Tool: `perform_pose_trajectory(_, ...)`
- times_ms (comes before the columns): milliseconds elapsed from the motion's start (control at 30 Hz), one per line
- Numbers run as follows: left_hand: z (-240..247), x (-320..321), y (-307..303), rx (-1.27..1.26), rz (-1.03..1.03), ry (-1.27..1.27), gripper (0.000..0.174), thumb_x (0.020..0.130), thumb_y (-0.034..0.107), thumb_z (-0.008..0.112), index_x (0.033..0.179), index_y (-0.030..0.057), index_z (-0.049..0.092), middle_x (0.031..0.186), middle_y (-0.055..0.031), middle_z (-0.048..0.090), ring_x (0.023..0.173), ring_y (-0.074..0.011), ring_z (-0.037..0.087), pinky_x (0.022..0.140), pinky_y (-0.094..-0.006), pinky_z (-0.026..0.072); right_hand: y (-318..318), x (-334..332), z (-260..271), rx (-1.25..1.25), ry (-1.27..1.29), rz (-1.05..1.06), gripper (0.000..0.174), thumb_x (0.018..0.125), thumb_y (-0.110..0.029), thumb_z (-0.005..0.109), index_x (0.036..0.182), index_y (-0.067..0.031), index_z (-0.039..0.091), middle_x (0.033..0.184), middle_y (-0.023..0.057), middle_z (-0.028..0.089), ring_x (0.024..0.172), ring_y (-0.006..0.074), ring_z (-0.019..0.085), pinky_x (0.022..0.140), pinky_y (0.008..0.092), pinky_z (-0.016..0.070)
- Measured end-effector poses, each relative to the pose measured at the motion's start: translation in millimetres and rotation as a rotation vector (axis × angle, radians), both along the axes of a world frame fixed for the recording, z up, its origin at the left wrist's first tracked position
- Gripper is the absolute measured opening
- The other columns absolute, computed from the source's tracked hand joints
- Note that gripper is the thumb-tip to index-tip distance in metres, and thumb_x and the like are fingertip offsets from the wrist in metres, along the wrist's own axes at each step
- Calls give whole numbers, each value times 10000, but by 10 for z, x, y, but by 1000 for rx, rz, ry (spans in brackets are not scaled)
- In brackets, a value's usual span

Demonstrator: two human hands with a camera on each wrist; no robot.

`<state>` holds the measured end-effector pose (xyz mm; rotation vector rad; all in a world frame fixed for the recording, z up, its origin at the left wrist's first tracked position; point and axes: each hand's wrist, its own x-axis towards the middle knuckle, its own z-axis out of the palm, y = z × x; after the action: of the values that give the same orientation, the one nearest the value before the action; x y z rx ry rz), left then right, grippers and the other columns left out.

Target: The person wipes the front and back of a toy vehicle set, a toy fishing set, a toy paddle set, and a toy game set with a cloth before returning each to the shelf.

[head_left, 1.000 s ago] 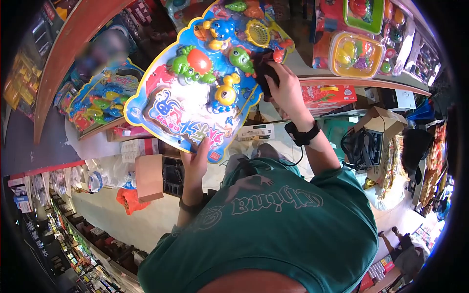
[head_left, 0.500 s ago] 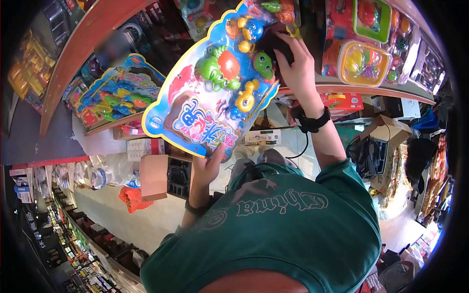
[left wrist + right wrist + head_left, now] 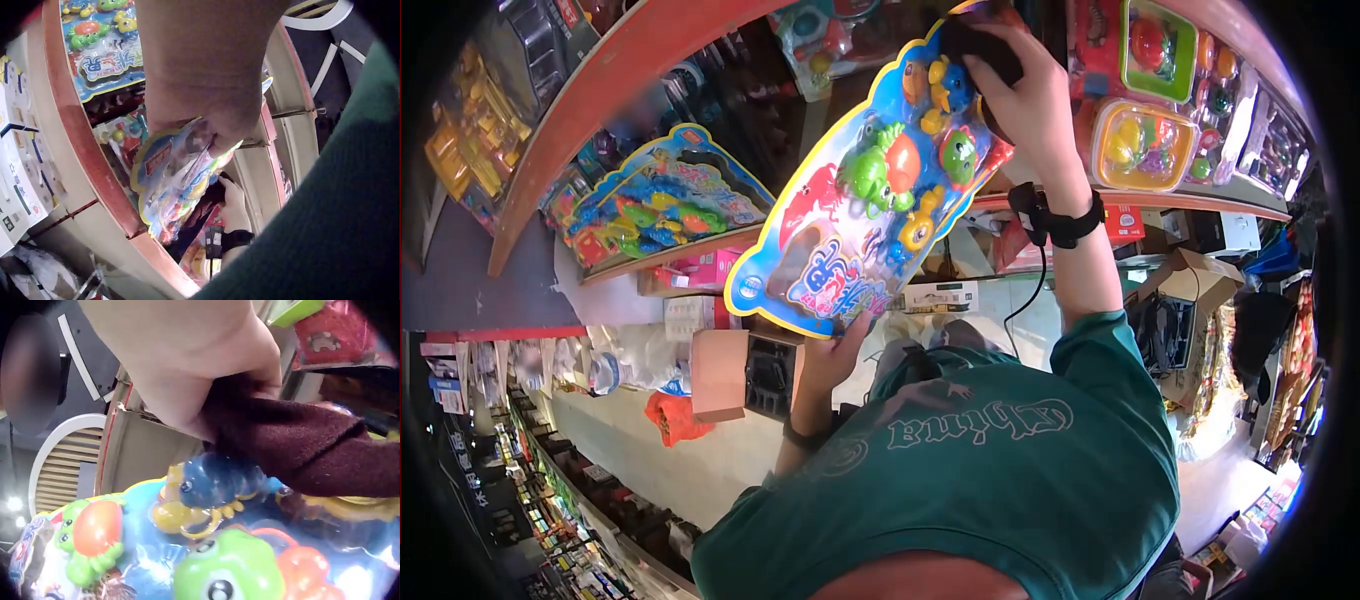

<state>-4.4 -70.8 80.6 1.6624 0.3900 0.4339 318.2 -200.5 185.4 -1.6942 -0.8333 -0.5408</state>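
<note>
A blue toy pack with green, orange and yellow sea animals under clear plastic is held tilted over the shelf in the head view. My left hand grips its lower edge, thumb on the front; the left wrist view shows that hand at the pack's edge. At the pack's upper end, my right hand holds a dark maroon cloth. In the right wrist view the cloth is bunched in the fingers of my right hand and lies against the plastic over the toys.
A similar toy pack lies on the shelf to the left. Yellow and green tubs of toys stand at the right behind the red shelf edge. Below are an open carton and an orange bag on the floor.
The toy pack has shifted right and turned more steeply. My right hand with the cloth has moved up to the pack's upper end, and my left hand has moved right with the pack.
</note>
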Motion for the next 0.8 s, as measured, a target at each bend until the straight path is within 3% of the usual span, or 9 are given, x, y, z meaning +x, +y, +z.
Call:
perform_pose_trajectory(267, 1, 9, 56, 88, -55, -39, 299, 866, -14, 630, 1158, -48, 574, 1126, -111, 629, 1026, -182, 596, 882, -323, 468, -42, -185, 246, -82, -159, 144, 322, 753, -101, 696, 1073, -97, 660, 923, 118, 638, 856, 323, 634, 755, 354, 519)
perform_pose_trajectory(333, 4, 8, 49, 21, -61, -45, 313, 863, -17, 635, 1167, -49, 568, 1135, -118, 625, 1033, -187, 594, 889, -329, 467, -53, -117, 194, -93, -163, 76, 322, 757, -96, 691, 1077, -101, 657, 921, 118, 632, 854, 331, 631, 745, 365, 517)
perform_pose_trajectory(533, 23, 5, 64, 126, -127, -69, 323, 862, -22, 632, 1175, -51, 562, 1134, -122, 624, 1032, -190, 595, 888, -333, 469, -131, 293, 87, -51, -226, -224, 271, 787, -153, 687, 1047, -89, 646, 905, 134, 628, 840, 355, 627, 722, 389, 523)
perform_pose_trajectory(700, -17, -5, 116, 132, -138, -51, 328, 853, -26, 635, 1172, -52, 562, 1125, -124, 626, 1031, -191, 595, 886, -333, 468, -165, 317, 83, 5, -199, -223, 284, 787, -146, 691, 1061, -90, 643, 930, 142, 635, 851, 363, 626, 727, 385, 519)
perform_pose_trajectory(800, -26, 23, 110, 170, -114, -76, 331, 848, -27, 638, 1170, -53, 561, 1120, -125, 627, 1023, -192, 595, 883, -333, 467, -136, 256, -54, -8, -246, -107, 291, 786, -107, 681, 1074, -91, 641, 940, 149, 630, 862, 355, 626, 743, 376, 517)
